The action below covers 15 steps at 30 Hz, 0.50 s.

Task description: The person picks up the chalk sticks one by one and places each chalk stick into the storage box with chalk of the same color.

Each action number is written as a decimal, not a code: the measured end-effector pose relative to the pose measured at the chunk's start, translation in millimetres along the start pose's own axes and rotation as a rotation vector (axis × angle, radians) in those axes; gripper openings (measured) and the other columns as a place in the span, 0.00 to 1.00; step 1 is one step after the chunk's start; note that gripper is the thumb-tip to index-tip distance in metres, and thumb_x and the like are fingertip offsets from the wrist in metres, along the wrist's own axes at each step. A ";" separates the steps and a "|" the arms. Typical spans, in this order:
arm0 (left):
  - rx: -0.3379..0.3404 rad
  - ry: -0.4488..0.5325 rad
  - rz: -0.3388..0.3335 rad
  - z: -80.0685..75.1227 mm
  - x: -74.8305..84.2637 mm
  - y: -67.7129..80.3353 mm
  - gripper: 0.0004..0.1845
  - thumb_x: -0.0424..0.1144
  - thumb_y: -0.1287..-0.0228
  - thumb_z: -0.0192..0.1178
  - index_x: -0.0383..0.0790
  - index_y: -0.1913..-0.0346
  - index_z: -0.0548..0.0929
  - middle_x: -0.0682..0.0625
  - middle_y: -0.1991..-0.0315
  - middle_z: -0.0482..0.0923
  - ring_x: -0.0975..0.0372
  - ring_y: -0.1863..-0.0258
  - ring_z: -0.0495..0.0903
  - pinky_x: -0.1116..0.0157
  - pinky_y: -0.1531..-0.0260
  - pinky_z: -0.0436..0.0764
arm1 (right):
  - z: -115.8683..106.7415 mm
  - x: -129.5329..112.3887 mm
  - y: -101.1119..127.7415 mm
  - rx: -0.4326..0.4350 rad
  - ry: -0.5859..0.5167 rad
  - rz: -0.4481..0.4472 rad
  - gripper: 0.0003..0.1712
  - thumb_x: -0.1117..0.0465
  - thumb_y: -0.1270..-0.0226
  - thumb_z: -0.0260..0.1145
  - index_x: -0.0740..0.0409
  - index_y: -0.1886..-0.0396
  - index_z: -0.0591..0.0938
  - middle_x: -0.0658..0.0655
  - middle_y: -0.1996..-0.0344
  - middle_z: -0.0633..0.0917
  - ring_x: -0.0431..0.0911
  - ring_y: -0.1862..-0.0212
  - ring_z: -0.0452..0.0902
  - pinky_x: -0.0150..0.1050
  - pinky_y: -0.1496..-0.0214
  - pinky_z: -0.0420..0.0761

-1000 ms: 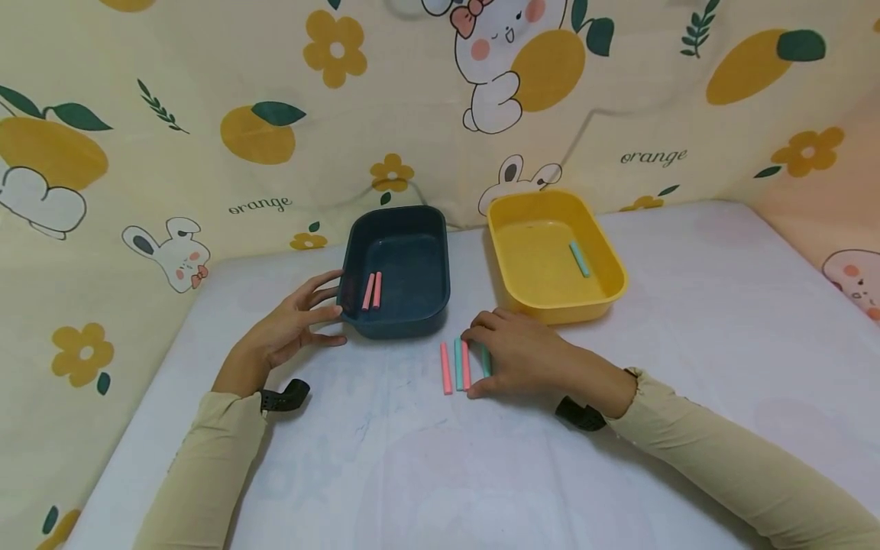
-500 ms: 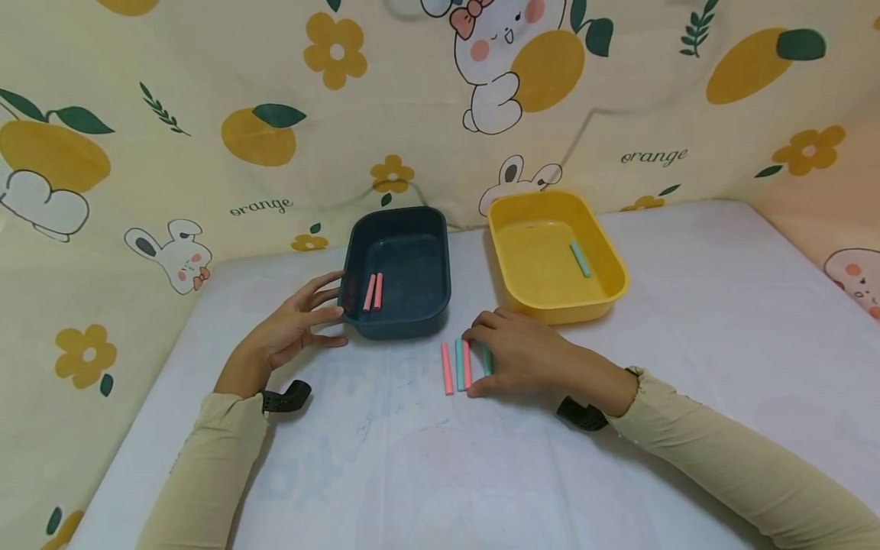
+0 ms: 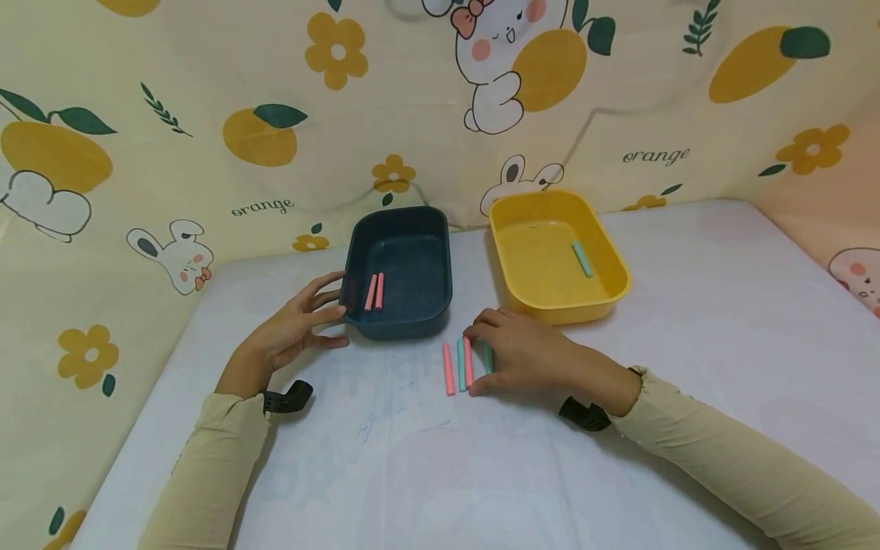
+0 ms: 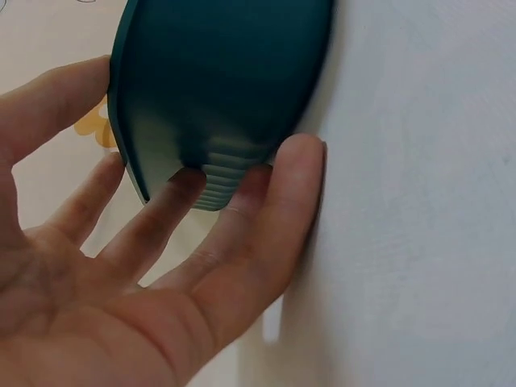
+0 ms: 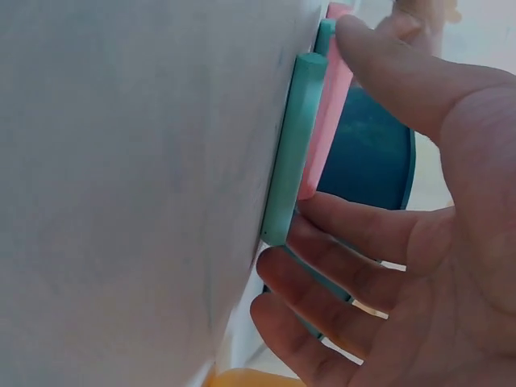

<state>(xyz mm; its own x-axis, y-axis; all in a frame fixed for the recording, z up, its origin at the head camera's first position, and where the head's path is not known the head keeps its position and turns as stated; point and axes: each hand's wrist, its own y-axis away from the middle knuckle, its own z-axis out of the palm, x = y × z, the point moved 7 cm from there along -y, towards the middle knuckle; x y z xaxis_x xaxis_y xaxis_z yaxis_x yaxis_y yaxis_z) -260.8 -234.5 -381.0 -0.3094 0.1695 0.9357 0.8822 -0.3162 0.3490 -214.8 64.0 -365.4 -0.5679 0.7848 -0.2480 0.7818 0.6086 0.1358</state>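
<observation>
Between thumb and forefinger, my right hand [image 3: 528, 353] pinches a pink chalk stick [image 3: 469, 362] by its two ends, low over the table. Against its left side lies a green chalk stick [image 3: 461, 368], and farther left a second pink stick [image 3: 449, 370]. Another green stick [image 5: 292, 157] lies under the right palm, partly covered in the head view. My left hand [image 3: 292, 330] touches the left side of the dark blue bin [image 3: 406, 328] with its fingers loosely spread. Two pink sticks [image 3: 379, 292] lie inside that bin.
To the right stands a yellow bin [image 3: 560, 313], just beyond the right hand, with one green chalk stick [image 3: 582, 260] in it. Both bins stand at the back of the white table [image 3: 426, 473], close to a patterned cloth backdrop [image 3: 412, 114].
The pinched pink chalk stick has shifted very slightly away from me, past the green stick beside it. My left hand keeps its place at the dark blue bin.
</observation>
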 end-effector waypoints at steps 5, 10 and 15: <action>0.005 0.000 -0.003 0.3 0.7 -0.4 0.40 0.39 0.28 0.59 0.65 0.22 0.50 0.46 0.19 0.41 0.39 0.26 0.58 0.43 0.44 0.80 | -5.4 0.2 1.3 0.030 -0.022 -0.008 0.48 0.30 0.51 0.74 0.51 0.35 0.76 0.52 0.40 0.77 0.47 0.42 0.73 0.44 0.39 0.80; 0.002 -0.006 0.005 -0.4 0.9 -1.0 0.40 0.39 0.27 0.58 0.64 0.22 0.49 0.46 0.18 0.40 0.38 0.26 0.58 0.42 0.43 0.80 | -6.2 0.5 0.4 0.039 -0.023 -0.008 0.49 0.30 0.52 0.74 0.51 0.34 0.76 0.51 0.39 0.77 0.47 0.41 0.72 0.44 0.38 0.79; -0.001 -0.029 0.024 -0.3 0.6 -0.6 0.40 0.40 0.27 0.58 0.63 0.21 0.50 0.45 0.19 0.41 0.38 0.26 0.58 0.42 0.44 0.80 | -6.6 1.5 0.4 0.041 -0.036 -0.002 0.49 0.30 0.52 0.74 0.50 0.34 0.76 0.51 0.40 0.77 0.47 0.41 0.72 0.45 0.38 0.79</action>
<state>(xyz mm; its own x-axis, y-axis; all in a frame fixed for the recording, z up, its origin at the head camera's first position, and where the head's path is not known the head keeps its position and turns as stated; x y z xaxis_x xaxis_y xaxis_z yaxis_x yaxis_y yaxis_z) -261.6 -234.5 -380.7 -0.2778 0.1891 0.9418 0.8887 -0.3217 0.3267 -217.1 66.2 -359.4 -0.5607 0.7781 -0.2832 0.7907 0.6046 0.0957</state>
